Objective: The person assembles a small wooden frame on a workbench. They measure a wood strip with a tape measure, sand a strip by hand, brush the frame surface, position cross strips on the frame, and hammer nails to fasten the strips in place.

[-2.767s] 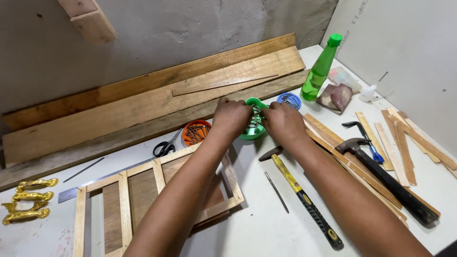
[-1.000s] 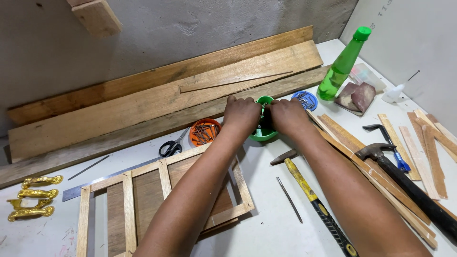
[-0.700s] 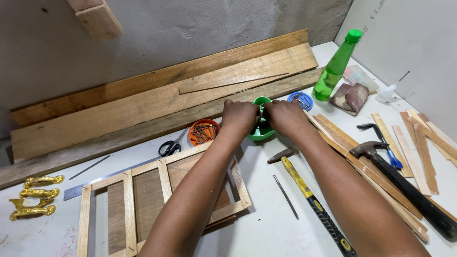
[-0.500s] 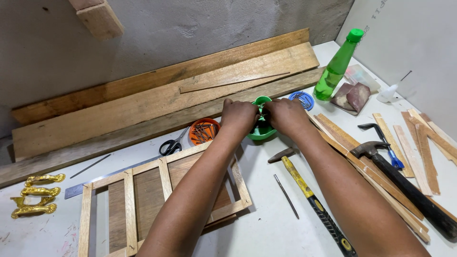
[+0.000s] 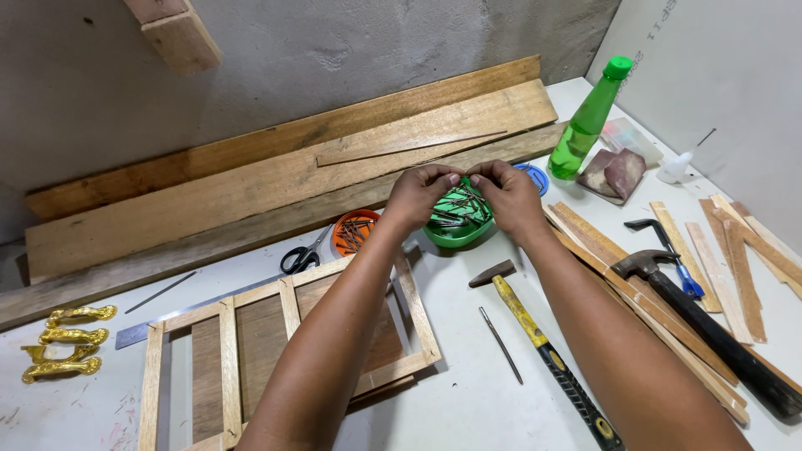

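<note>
Head view: left hand [image 5: 415, 195] and right hand [image 5: 506, 194] pinched together over green nail dish [image 5: 458, 224], fingertips touching.

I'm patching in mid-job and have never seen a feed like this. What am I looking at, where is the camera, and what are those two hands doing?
There is no machine here: these are a person's two bare arms, seen from a camera worn on their head and looking down at a white worktable. The left hand and the right hand meet over a small green bowl full of dark nails; the fingers seem to pinch something tiny, too small to tell.

Around them lie an orange dish of nails, black scissors, a light wooden frame, a yellow-handled hammer, a loose nail, a black claw hammer, a green bottle, wood strips, long planks against the wall, and gold handles at far left.
</note>
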